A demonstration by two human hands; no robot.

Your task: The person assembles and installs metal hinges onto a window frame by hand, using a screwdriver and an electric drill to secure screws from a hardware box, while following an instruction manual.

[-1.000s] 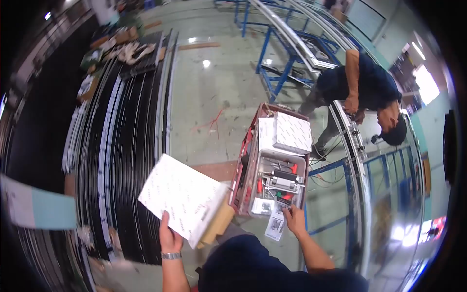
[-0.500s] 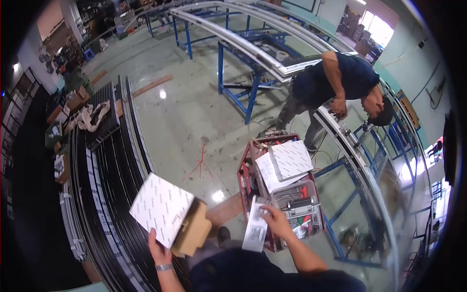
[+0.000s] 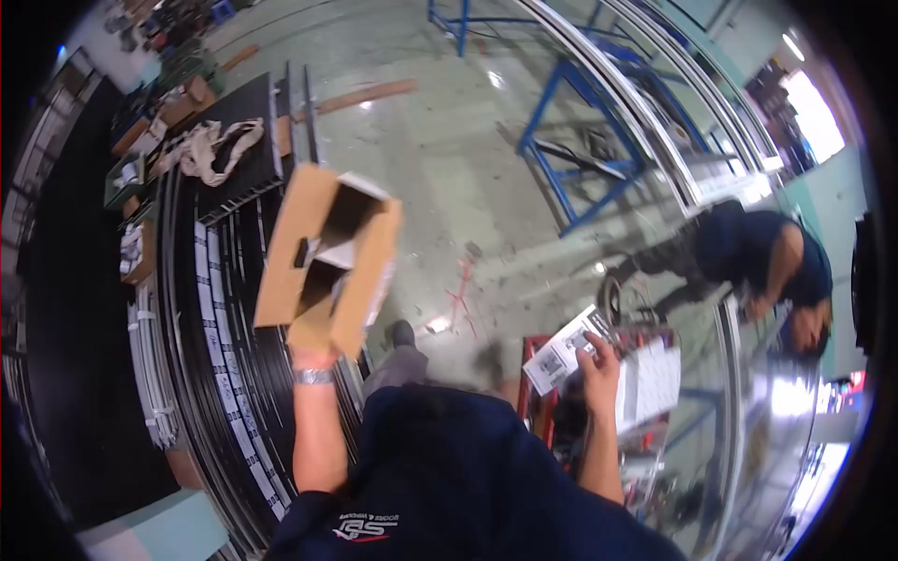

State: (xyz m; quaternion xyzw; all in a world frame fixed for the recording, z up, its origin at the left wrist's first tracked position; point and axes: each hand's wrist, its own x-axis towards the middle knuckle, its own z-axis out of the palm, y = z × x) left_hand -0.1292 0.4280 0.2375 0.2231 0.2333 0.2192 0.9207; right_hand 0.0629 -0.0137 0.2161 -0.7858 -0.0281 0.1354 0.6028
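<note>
My left hand [image 3: 314,356] grips the lower end of an open cardboard box [image 3: 365,290]. The box's flaps stand apart and its dark inside faces me, with a divider across it; whether anything lies deeper cannot be made out. In my right hand [image 3: 599,360] is a printed paper sheet [image 3: 552,363], pinched between thumb and fingers near its right end. Beneath that hand stands a red cart [image 3: 536,407], and a white box [image 3: 650,383] rests on it.
Long dark profiles [image 3: 210,346] lie along the left, with a cloth [image 3: 210,154] on a black stack. Blue stands [image 3: 552,112] carry metal frames at the upper right. A co-worker [image 3: 758,252] bends over a frame at the right.
The cardboard box has tipped so its opening faces me and has moved up. My right hand has carried the sheet up and to the right. The view has turned, shifting the cart and co-worker.
</note>
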